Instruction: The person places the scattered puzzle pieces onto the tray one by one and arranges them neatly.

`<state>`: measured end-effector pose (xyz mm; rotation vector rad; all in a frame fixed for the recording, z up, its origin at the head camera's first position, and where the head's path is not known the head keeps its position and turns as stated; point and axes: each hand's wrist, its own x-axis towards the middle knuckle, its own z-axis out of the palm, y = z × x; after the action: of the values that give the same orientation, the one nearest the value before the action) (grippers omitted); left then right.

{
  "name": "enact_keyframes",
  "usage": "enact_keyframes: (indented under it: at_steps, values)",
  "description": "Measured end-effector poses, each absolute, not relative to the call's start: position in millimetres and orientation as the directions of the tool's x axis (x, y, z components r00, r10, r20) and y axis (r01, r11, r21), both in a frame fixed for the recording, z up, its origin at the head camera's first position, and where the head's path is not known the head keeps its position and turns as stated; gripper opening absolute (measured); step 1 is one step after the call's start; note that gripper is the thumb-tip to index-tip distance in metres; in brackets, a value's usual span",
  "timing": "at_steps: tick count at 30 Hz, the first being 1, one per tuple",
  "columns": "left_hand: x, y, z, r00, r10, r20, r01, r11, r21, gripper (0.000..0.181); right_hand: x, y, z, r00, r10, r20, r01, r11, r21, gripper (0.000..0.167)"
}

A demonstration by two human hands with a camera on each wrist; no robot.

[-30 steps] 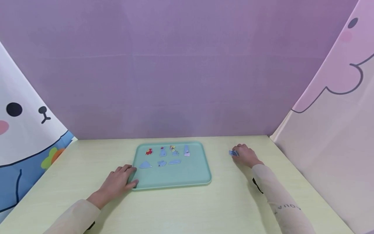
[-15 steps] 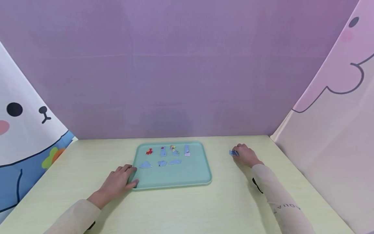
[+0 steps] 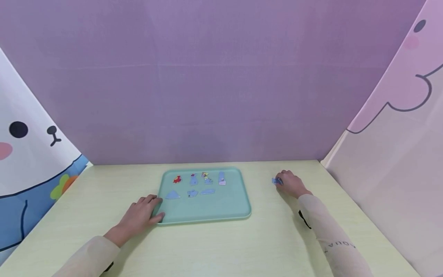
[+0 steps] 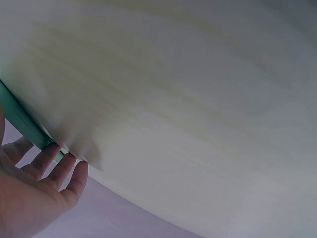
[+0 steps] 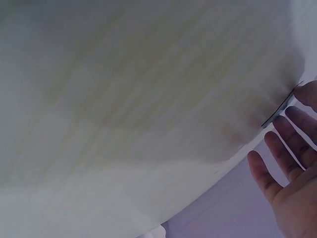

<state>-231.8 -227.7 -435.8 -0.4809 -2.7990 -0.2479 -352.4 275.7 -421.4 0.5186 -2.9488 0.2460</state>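
Observation:
To the right of the green tray (image 3: pixel 211 209), my right hand (image 3: pixel 292 184) pinches a flat blue puzzle piece (image 3: pixel 275 181) low over the table. In the right wrist view, the piece (image 5: pixel 282 109) appears edge-on as a thin strip between thumb and index finger, while the other fingers of the hand (image 5: pixel 297 183) are spread. My left hand (image 3: pixel 138 217) rests on the tray's left rim, fingers relaxed. The left wrist view has that hand (image 4: pixel 42 188) with fingertips touching the tray's side (image 4: pixel 22 119).
On the tray lie several flat pieces, among them a red one (image 3: pixel 177 179), a pale blue triangle (image 3: pixel 173 195) and a tall blue strip (image 3: pixel 222 178). A purple cloth wall (image 3: pixel 221 96) stands behind the pale table (image 3: pixel 221 250). Printed cloths hang at both sides.

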Motion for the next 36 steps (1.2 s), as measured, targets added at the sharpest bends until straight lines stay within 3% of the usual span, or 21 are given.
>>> enact_keyframes:
  at_steps: [25,36]
  values:
    - [-233.4,-228.4,-435.5,-0.899,0.305,0.315,0.357,0.926,0.123,0.045,-358.0,275.5,-418.5,-0.945,-0.300,0.135,-0.316,0.941,-0.123,0.020]
    - [-232.9,-228.1,-434.9,-0.900,0.302,0.315,0.356,0.926,0.129,0.045,-358.6,274.0,-417.2,-0.943,-0.307,0.127,-0.324,0.936,-0.136,0.028]
